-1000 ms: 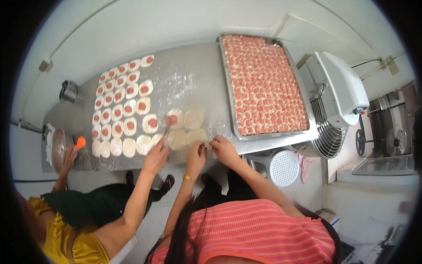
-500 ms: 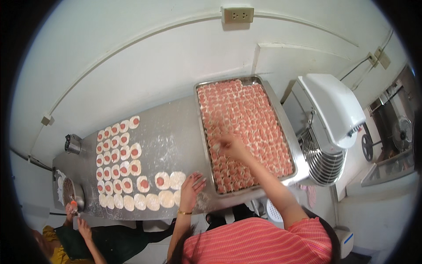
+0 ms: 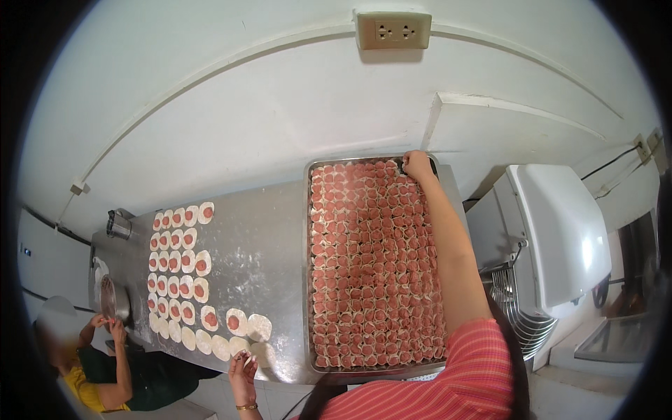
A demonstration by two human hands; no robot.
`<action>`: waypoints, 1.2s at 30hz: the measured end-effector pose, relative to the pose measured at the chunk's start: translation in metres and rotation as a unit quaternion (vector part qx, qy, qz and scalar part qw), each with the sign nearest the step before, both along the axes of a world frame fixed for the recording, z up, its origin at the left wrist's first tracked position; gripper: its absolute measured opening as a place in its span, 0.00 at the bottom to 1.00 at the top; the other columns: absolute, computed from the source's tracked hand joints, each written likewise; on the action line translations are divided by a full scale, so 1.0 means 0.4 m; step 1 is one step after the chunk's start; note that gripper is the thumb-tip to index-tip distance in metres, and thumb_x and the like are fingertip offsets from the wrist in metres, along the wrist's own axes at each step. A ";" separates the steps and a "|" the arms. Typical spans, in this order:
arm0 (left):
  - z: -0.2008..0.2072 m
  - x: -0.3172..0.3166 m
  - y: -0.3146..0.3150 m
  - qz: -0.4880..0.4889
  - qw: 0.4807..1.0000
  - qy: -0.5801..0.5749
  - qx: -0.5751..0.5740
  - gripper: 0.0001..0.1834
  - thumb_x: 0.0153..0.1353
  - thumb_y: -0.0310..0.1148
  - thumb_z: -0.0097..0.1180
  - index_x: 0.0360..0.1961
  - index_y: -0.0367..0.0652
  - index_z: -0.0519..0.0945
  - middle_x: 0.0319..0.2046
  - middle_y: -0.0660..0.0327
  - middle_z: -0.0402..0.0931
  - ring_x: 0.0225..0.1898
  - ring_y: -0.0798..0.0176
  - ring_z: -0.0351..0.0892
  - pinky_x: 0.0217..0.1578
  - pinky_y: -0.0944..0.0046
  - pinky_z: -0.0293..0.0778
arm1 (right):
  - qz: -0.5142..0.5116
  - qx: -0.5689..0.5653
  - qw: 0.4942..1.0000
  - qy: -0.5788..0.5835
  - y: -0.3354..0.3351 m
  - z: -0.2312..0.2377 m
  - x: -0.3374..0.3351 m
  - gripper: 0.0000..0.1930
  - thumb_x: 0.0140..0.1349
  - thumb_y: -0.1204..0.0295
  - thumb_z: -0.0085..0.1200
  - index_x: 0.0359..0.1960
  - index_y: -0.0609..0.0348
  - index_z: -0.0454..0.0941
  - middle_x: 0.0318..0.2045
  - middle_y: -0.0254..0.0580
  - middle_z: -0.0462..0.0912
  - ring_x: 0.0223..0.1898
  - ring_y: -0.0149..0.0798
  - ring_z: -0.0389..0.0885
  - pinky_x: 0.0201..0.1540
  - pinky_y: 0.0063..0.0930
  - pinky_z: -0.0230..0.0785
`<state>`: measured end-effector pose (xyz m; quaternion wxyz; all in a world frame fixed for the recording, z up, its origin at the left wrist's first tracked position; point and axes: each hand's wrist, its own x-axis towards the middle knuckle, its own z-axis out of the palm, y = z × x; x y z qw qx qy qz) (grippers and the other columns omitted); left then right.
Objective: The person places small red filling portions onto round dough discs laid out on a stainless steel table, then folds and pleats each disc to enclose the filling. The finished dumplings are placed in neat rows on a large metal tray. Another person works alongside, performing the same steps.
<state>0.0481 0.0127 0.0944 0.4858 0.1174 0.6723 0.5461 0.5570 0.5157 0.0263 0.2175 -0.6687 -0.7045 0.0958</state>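
My right hand (image 3: 418,164) is over the far right corner of a large steel tray (image 3: 306,280), fingers closed; anything in them is hidden. Packed rows of open-topped dumplings (image 3: 371,273) with pink filling fill most of the tray. My left hand (image 3: 243,372) is at the table's near edge with its fingers pinched together, beside the dough wrappers (image 3: 220,348); what they pinch is too small to make out. Farther left, several rows of wrappers with a pink filling ball on each (image 3: 175,262) lie on the floured steel table (image 3: 245,238).
A co-worker (image 3: 98,371) in a yellow top and dark apron works beside a steel bowl (image 3: 124,302) at the table's left end. A metal jug (image 3: 119,224) stands behind it. Right of the tray is a white dough mixer (image 3: 553,238) with a wire guard.
My right hand has gone from the tray's middle left to its far right corner. My left hand has drawn left and nearer, its fingers now pinched. The view has shifted.
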 end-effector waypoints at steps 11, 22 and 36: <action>0.001 0.113 0.098 -0.077 0.997 0.002 -0.012 0.13 0.65 0.33 0.48 0.49 0.41 0.72 0.44 0.61 0.75 0.41 0.66 0.77 0.41 0.69 0.74 | 0.081 -0.128 0.988 0.024 0.005 0.027 0.000 0.14 0.43 0.75 0.51 0.33 0.56 0.82 0.32 0.53 0.82 0.38 0.51 0.80 0.43 0.37 0.72; -0.025 0.169 0.134 -0.131 0.990 -0.001 -0.042 0.14 0.66 0.33 0.45 0.50 0.41 0.72 0.43 0.62 0.75 0.40 0.69 0.76 0.40 0.72 0.74 | 0.103 -0.097 0.987 0.072 0.012 0.003 0.018 0.14 0.44 0.79 0.52 0.34 0.58 0.82 0.32 0.54 0.82 0.37 0.49 0.81 0.42 0.36 0.72; -0.023 0.131 0.122 -0.151 0.988 0.001 -0.037 0.17 0.66 0.35 0.45 0.54 0.39 0.70 0.49 0.59 0.74 0.50 0.66 0.74 0.48 0.65 0.71 | 0.104 -0.090 0.991 -0.003 0.079 -0.072 0.078 0.08 0.45 0.74 0.49 0.17 0.68 0.77 0.19 0.58 0.77 0.22 0.53 0.75 0.29 0.44 0.67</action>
